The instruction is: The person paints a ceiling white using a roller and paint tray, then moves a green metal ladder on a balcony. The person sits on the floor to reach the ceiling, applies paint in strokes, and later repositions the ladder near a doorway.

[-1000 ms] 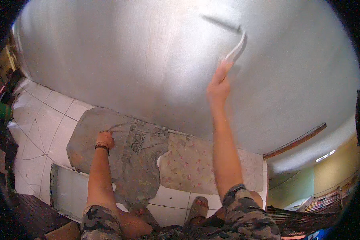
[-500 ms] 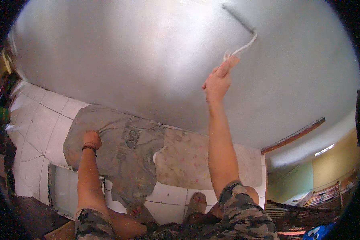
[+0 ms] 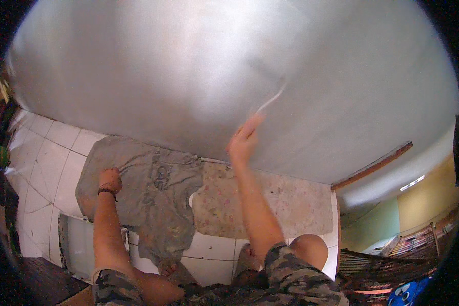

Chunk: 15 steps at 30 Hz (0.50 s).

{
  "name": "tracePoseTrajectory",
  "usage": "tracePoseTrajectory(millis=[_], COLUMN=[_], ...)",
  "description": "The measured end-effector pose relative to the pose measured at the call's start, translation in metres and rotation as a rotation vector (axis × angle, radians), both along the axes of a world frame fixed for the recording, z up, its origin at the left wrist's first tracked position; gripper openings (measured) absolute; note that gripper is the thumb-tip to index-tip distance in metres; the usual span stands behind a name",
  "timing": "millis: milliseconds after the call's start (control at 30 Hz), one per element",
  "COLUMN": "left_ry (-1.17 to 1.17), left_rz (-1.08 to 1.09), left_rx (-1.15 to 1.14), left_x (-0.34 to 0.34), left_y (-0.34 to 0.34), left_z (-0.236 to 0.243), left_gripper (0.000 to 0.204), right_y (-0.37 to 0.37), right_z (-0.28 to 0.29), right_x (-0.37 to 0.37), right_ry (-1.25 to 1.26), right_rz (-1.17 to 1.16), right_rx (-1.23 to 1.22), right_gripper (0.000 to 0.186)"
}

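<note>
My right hand [image 3: 244, 143] is wrapped round the handle of a paint roller, reaching out to a grey-white wall [image 3: 163, 86]. The bent wire frame of the paint roller [image 3: 271, 100] shows clearly; its cover is blurred against the wall's surface. My left hand [image 3: 110, 179] is closed in a fist, with nothing seen sticking out of it. It hangs over a grey, stained T-shirt [image 3: 173, 204] spread on the floor, and I cannot tell whether they touch. Beneath my left forearm lies a shallow whitish tray [image 3: 79, 245] with a dark, chipped rim, partly hidden.
A stained beige cloth [image 3: 270, 211] lies beside the T-shirt along the wall's foot, on white floor tiles [image 3: 46, 163]. At right, a reddish-brown strip [image 3: 372, 166] edges the wall, and a dark slatted rack [image 3: 382, 265] stands beyond. My feet are just behind the cloths.
My right hand and the paint roller have come down and to the left along the wall. My left hand has stayed nearly in place, still closed.
</note>
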State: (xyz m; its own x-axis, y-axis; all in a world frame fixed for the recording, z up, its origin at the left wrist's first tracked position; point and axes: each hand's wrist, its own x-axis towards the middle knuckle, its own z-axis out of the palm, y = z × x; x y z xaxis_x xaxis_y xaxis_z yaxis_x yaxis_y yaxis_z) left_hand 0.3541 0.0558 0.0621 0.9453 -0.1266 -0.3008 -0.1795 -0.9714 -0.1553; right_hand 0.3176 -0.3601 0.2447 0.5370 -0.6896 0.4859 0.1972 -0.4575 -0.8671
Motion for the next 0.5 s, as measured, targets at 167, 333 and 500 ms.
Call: tracePoseTrajectory(millis=[167,333,500], left_ry=[0.051,0.041,-0.054], left_rz=[0.101,0.099,0.057], left_rx=[-0.03,-0.078,-0.078], left_x=[-0.004,0.0,0.002], left_y=[-0.002,-0.036,-0.014], left_z=[-0.002,0.016,0.008], left_gripper=[0.037,0.035,0.032], right_y=[-0.043,-0.031,-0.004], right_z=[0.113,-0.065,-0.096], right_x=[0.026,-0.011,-0.067], right_ry=[-0.118,-0.049,0.542], right_rz=[0.0,-0.003,0.085], right_rx=[-0.104,-0.254,0.135], right_gripper=[0.057,0.049,0.057])
